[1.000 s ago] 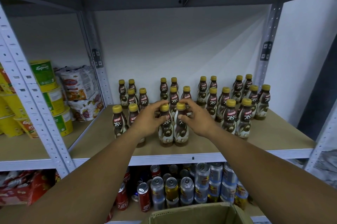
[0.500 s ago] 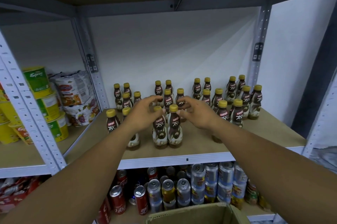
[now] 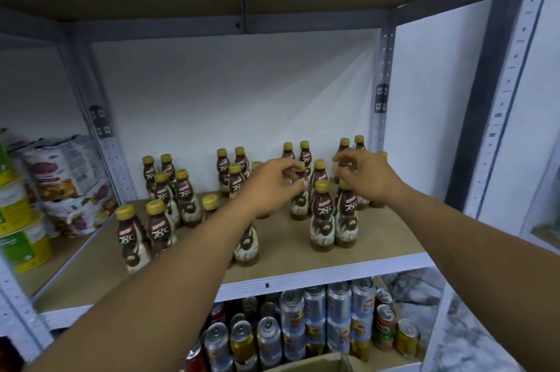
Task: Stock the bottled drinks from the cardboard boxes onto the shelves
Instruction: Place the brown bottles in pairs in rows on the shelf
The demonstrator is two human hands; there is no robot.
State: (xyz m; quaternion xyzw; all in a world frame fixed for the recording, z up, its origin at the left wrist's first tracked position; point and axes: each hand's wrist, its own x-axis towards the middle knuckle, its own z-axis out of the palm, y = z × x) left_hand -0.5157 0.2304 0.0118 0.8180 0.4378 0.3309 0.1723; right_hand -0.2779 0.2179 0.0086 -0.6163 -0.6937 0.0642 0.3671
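Reaching hands: left hand (image 3: 272, 186) and right hand (image 3: 365, 179) above the shelf (image 3: 281, 239), fingers curled at yellow caps (image 3: 321, 186); grip or not, I cannot tell.
Drinks: bottles (image 3: 322, 220) upright on the shelf, in pairs, labels to front, probably for neat rows.
Supply: cardboard box (image 3: 315, 364) low before the shelf.
Shelf: bare wood board, grey metal frame (image 3: 382, 74).
Room: white wall (image 3: 242, 92) behind the shelf; cans (image 3: 291, 314) under it; snack bags (image 3: 69, 177) left of it.
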